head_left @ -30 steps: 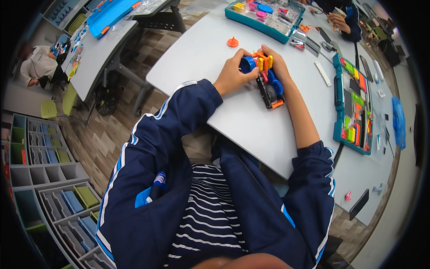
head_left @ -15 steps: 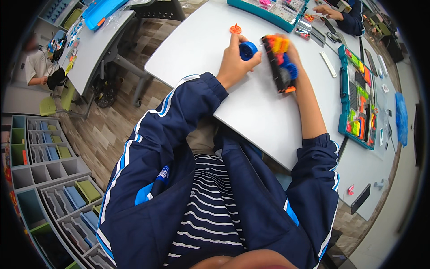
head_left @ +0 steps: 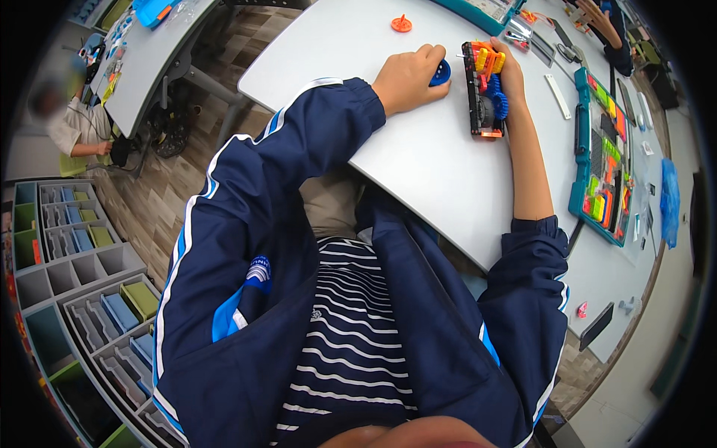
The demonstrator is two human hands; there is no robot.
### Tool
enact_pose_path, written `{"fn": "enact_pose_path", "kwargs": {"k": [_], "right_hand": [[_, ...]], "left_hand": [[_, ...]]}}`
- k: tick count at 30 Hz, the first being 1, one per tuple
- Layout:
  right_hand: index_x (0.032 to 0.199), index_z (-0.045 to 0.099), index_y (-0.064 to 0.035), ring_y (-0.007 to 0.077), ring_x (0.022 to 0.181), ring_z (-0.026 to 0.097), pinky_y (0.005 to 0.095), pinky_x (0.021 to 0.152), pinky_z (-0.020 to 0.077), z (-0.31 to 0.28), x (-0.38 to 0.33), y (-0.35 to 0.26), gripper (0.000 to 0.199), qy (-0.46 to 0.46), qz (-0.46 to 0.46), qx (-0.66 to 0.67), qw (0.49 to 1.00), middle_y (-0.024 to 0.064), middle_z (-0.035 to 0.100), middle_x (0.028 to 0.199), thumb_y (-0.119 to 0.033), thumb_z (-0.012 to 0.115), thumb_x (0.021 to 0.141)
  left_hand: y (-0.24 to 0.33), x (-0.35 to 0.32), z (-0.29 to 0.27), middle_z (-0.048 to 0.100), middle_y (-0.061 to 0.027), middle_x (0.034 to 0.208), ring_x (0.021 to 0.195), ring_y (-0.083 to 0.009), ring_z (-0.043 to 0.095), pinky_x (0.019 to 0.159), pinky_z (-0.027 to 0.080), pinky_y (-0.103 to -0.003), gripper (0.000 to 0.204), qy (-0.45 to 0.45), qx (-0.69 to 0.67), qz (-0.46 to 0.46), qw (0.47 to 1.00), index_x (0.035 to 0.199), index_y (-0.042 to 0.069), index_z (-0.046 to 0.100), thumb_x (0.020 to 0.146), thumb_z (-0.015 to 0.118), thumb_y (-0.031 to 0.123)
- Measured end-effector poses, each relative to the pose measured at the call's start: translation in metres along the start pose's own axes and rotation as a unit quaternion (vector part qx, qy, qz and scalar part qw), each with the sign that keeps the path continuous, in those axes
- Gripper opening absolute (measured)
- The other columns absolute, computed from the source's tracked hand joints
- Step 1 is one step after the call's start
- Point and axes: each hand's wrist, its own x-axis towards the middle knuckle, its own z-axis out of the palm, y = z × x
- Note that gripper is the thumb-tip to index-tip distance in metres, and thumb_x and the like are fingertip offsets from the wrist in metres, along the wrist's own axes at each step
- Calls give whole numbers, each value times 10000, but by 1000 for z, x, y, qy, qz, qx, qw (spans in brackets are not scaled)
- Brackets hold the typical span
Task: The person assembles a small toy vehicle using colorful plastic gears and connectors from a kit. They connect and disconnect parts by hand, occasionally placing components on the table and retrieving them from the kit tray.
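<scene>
My left hand [head_left: 409, 79] is closed round a blue wheel-like round part [head_left: 442, 73] with small holes in its face, held just above the white table. A short gap to the right, my right hand [head_left: 512, 75] grips a toy-block model [head_left: 475, 89] along its far right side. The model has a black beam frame, yellow and orange pieces at its top, blue gears [head_left: 495, 103], a grey wheel and an orange piece at its lower end. My fingertips behind the model are partly hidden. Beyond my left hand, an orange disc with an upright peg [head_left: 402, 25] lies on the table.
An open teal case [head_left: 579, 160] of coloured blocks lies at the right, another teal case [head_left: 478, 16] at the far edge. Between them are a white bar [head_left: 557, 97] and small parts. Another person's hand [head_left: 597, 21] is at the far right. Storage trays [head_left: 112, 257] stand at the lower left.
The model has moved slightly up and right and now stands more upright and steady. My left hand has turned over the blue round part and shifted right with it.
</scene>
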Motion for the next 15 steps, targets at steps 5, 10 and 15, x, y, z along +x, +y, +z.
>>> {"fn": "enact_pose_path", "kwargs": {"k": [5, 10, 15], "right_hand": [[1032, 676, -47, 112, 708, 660, 238, 630, 533, 2, -4, -4, 416, 4, 17, 13, 1000, 44, 692, 856, -447, 640, 925], [1054, 665, -36, 120, 698, 671, 245, 625, 548, 1, -2, -2, 442, 7, 21, 7, 1000, 55, 696, 852, -456, 651, 917], [1031, 677, -14, 129, 698, 673, 245, 635, 541, -2, 0, 1, 463, -2, 33, 20, 999, 73, 698, 859, -460, 649, 912]], "left_hand": [[-21, 10, 0, 629, -161, 986, 881, -301, 658, 711, 550, -394, 471, 43, 31, 29, 998, 1082, 30, 569, 851, 696, 420], [-29, 10, 4, 576, -149, 1195, 1099, -267, 579, 862, 512, -388, 507, 20, 72, 34, 997, 1171, 43, 595, 899, 662, 465], [-33, 13, -19, 602, -125, 1145, 1024, -227, 590, 812, 499, -359, 410, 157, 48, 36, 986, 1202, 40, 603, 974, 598, 381]]}}
